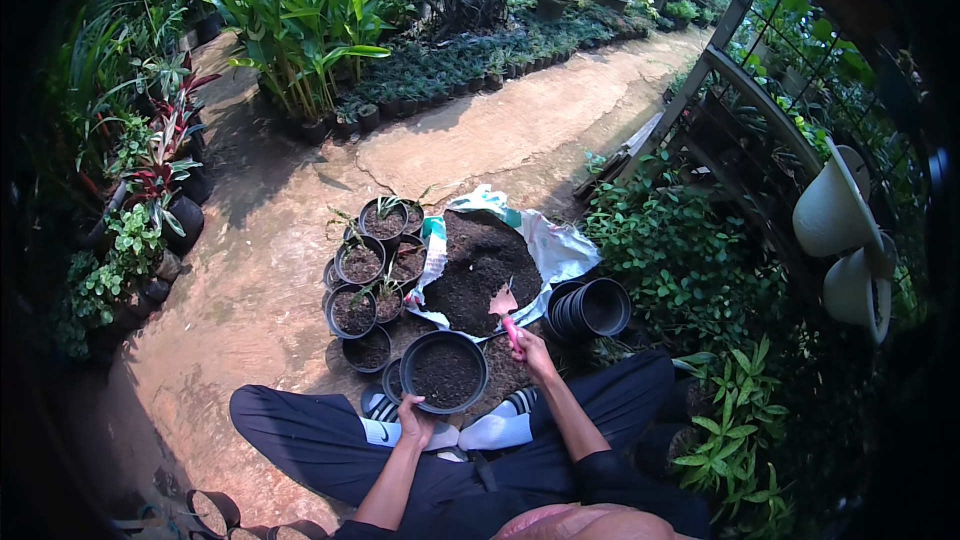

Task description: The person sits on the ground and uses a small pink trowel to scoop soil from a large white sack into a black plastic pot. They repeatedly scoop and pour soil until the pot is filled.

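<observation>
I sit on the ground with a black plastic pot (444, 372) of dark soil between my feet. My left hand (413, 418) grips the pot's near rim. My right hand (533, 350) is shut on the pink handle of a small trowel (505, 308), whose blade rests at the near edge of a heap of dark soil (483, 265). The soil lies on an opened white sack (565, 248) just beyond the pot.
Several filled black pots (362, 262), some with seedlings, cluster left of the sack. A stack of empty black pots (592, 308) lies on its side to the right. Low green plants (680, 260) and a metal rack (760, 110) stand right; potted plants (150, 190) line the left.
</observation>
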The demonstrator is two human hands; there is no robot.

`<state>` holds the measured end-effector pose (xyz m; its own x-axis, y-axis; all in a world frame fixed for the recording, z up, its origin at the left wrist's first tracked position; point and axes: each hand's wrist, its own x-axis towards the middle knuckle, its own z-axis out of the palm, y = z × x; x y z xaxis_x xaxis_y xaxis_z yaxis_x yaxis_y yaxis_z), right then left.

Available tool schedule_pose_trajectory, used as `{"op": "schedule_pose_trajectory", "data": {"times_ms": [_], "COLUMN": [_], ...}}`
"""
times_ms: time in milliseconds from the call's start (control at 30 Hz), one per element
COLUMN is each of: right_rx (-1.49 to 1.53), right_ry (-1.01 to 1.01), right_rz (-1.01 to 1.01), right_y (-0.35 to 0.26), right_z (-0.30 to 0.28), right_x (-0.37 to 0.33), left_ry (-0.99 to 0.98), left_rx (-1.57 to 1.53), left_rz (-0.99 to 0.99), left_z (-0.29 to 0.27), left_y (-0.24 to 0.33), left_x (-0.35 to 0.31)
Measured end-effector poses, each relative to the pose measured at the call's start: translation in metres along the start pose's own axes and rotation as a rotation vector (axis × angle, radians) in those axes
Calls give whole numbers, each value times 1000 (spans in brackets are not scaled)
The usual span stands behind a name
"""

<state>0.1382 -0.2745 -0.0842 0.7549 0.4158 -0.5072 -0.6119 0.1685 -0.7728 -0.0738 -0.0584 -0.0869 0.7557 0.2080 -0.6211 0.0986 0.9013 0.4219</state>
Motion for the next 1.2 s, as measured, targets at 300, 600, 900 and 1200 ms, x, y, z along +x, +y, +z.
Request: {"op": "schedule_pose_trajectory", "data": {"times_ms": [300,600,900,1200], "right_rx": [-110,-338,-474,-520], "right_ry": [-172,-250,-186,-128], "right_rz": [-31,7,-33,-127], "right_y": [-11,30,36,44], "right_z": [35,48,55,48], "right_x": [-121,-178,-189,-180], "left_ry": [-29,-4,-19,20], "left_rx": [-52,-48,-69,-26], "left_rz": [-10,29,-17,77], "left_z": [-17,-12,0,-5], "left_y": [-7,-2,5,-2], "left_x": [11,8,-3,3]}}
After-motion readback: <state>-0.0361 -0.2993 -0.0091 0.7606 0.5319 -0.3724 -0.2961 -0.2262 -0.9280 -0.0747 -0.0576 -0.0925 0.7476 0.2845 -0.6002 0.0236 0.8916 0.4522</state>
